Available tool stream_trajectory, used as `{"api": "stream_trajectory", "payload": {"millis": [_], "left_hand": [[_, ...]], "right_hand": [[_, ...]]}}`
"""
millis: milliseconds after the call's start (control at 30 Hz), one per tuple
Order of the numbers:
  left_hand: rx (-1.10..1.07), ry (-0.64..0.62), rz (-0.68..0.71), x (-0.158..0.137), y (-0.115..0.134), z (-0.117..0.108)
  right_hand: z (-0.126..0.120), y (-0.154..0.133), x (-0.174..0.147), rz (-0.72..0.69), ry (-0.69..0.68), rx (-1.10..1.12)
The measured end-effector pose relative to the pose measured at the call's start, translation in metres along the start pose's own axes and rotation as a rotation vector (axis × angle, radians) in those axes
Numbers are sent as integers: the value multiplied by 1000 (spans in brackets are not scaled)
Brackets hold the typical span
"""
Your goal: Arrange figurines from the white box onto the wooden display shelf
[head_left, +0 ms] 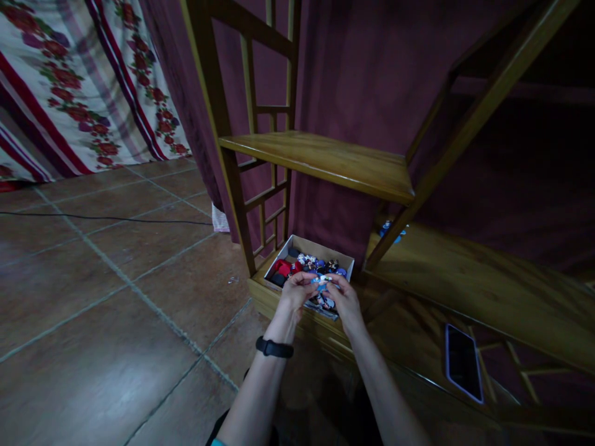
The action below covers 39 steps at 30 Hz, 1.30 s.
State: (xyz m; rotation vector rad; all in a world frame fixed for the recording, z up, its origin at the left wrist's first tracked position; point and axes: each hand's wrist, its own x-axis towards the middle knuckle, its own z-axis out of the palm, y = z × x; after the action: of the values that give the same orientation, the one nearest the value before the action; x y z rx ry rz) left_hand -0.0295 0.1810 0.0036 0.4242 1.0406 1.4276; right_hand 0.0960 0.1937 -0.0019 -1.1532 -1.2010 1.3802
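Both hands meet over a shallow cardboard box [344, 259] on the low wooden cabinet. Between their fingertips is a small blue and white figurine [320, 283]. My left hand [297, 292], with a black band on its wrist, pinches it from the left. From the other side my right hand [344, 298] grips it with thumb and fingers. Inside the box lie several small figurines, among them a red one [284, 267] and some white, black and purple ones. My hands cover part of the box's front.
A wooden shelf [320, 158] juts out above the box, between lattice posts. Blue figurines [390, 231] stand on the ledge to the right. A phone or tablet [463, 362] lies on the lower surface. A cable [106, 218] crosses the tiled floor at left.
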Motion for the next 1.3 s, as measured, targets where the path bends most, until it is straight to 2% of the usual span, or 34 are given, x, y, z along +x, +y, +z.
{"api": "stream_trajectory", "payload": {"millis": [500,800,1300], "left_hand": [[-8,-20,88,3,-2,-5],[20,48,-60,0,4,-1],[-32,34,-125,4,1,-1]], "right_hand": [[-1,6,4,-14,23,-41],[1,3,3,11,46,8],[0,-1,1,1,70,-8]]}}
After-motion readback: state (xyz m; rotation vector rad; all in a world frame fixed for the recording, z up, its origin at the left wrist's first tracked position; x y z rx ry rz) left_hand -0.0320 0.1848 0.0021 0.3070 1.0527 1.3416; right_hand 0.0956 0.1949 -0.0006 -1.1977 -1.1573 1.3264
